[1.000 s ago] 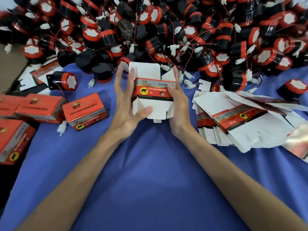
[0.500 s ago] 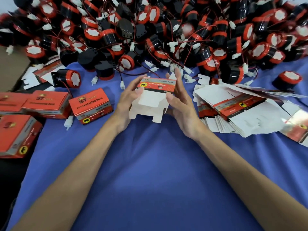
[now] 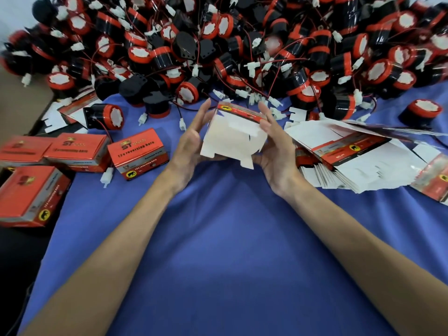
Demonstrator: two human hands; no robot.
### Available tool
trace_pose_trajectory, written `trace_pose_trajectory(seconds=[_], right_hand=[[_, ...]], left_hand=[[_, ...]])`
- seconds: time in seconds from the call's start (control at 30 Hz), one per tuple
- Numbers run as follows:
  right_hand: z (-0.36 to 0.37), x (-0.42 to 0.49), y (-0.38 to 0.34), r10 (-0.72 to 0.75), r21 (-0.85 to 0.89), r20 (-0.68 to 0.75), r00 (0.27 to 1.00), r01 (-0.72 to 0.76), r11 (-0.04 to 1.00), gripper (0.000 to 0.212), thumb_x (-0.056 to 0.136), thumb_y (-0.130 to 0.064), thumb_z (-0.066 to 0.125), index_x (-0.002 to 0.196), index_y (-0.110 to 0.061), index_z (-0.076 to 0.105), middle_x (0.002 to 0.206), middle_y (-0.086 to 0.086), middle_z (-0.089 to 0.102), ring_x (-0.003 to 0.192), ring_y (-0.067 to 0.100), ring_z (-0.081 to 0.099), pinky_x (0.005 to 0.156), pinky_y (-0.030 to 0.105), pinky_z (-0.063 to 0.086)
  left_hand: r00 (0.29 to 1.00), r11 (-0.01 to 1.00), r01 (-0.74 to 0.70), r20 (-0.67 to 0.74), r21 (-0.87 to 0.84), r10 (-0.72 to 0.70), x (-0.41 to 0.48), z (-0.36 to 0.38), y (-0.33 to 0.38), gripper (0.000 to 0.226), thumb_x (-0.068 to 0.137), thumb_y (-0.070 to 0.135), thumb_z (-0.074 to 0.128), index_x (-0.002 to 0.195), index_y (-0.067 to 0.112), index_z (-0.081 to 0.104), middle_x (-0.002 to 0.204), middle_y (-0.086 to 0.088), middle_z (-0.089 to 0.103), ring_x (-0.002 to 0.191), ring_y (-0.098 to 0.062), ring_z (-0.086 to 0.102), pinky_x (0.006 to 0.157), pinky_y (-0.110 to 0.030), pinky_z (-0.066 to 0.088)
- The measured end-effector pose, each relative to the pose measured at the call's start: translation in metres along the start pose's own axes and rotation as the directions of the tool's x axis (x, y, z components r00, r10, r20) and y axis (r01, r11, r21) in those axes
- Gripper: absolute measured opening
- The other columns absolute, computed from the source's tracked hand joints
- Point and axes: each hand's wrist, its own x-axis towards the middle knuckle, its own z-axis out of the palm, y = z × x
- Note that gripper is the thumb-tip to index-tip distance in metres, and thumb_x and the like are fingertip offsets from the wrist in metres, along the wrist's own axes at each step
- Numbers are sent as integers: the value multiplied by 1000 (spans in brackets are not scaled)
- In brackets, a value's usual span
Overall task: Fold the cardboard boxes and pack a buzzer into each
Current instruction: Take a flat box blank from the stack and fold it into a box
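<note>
A partly folded cardboard box [image 3: 234, 137] is held above the blue cloth, its white bottom flaps turned toward me and its red printed side facing away. My left hand [image 3: 191, 139] holds its left side with fingers nearly straight. My right hand [image 3: 274, 139] grips its right side, the thumb pressing on the flaps. A large heap of black and red buzzers [image 3: 242, 49] with red wires and white plugs lies just beyond the box. One buzzer [image 3: 104, 116] lies apart at the left.
Several closed red boxes [image 3: 138, 151] stand at the left of the blue cloth [image 3: 225, 251]. A stack of flat unfolded box blanks [image 3: 351, 154] lies right of my right hand. A single buzzer [image 3: 423, 112] sits at the far right.
The box has been tipped forward, so its white bottom flaps now face me instead of the red front. The flaps have been pushed closer in, and both hands shifted around its sides.
</note>
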Motion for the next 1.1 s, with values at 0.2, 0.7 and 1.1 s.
trace_pose_trajectory(seconds=[0.2,0.7,1.1], right_hand=[[-2,-1,-5,96,134,-16,995,-93,987,56,73,-36,49,127,-23,56,124,5,62,96,20,61,64,30,48],[-3,-14,-1,39,-275,398,916,79,958,72,86,-31,68,145,-35,28,135,-6,54,119,22,59,88,37,54],[4,-12,4,-155,-345,131,979,191,919,35,91,2,58,102,-30,50,119,8,58,97,17,63,56,26,55]], left_hand=[[831,521,-409,69,749,552,0,0,-9,108,79,87,27,139,-2,40,143,-30,31,133,-42,33,108,-59,30],[873,774,-326,-142,542,467,3,3,-9,67,85,63,52,127,10,47,115,-20,53,107,-5,52,90,-18,43],[880,667,-401,62,628,471,3,7,-15,41,92,16,54,125,-8,49,121,-12,49,114,-19,49,99,-25,38]])
